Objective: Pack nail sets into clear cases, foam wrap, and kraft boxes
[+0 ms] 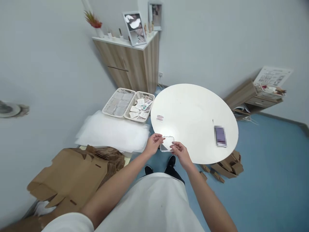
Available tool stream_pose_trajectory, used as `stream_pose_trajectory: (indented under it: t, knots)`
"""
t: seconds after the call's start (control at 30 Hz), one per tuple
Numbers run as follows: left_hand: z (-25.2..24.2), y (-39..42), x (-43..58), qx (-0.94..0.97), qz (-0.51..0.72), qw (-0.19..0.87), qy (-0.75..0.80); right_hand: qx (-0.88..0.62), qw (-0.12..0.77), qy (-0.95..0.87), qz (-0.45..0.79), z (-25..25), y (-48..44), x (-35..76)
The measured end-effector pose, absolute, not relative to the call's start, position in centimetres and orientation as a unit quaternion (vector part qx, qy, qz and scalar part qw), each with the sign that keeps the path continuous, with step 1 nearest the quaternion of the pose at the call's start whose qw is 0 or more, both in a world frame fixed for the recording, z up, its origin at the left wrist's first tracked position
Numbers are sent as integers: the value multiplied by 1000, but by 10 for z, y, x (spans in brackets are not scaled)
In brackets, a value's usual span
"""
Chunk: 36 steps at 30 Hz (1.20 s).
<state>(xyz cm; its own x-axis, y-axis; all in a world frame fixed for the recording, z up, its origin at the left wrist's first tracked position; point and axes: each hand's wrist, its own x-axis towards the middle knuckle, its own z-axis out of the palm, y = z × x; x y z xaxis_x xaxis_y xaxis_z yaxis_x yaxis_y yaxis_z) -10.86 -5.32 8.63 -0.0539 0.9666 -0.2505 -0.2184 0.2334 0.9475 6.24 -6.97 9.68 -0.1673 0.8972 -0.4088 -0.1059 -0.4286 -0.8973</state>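
Note:
Over the near edge of the white round table (190, 106), a clear, flat rectangular plastic box (166, 147) is held up between both hands. My left hand (153, 145) pinches its left side, and my right hand (181, 154) grips its right side with bent fingers. The box looks see-through; whether anything lies inside cannot be made out. Just beyond, on the table, lies a small card with pinkish oval pieces (160, 118).
Left of the table stand a white basket of clear flat boxes (104, 111) and a basket of small cards (127, 116). White sheets (113, 132) and flattened cardboard boxes (74, 170) lie nearer. A pixelated purple item (220, 135) rests on the table's right. Cardboard pieces (229, 164) sit below.

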Motion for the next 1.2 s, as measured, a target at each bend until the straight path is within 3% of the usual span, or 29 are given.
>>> stream_pose_trajectory:
  t: [0.27,0.5,0.7,0.97,1.1,1.2]
  knots:
    - [84,-16,-33,444,432,569,541,-566,418,-310,639,94,-52,130]
    - [101,-9,21,588,351,459,567,-603,435,-339,577,87,-18,184]
    - [96,-6,72,474,358,604,531,-620,382,-492,477,87,-11,207]
    - [86,12,73,324,372,693,526,-563,330,-626,427,82,-11,225]
    - [81,18,69,303,359,731,495,-607,354,-593,392,83,-9,228]
    - [81,21,65,307,341,747,481,-648,409,-462,447,82,-6,231]
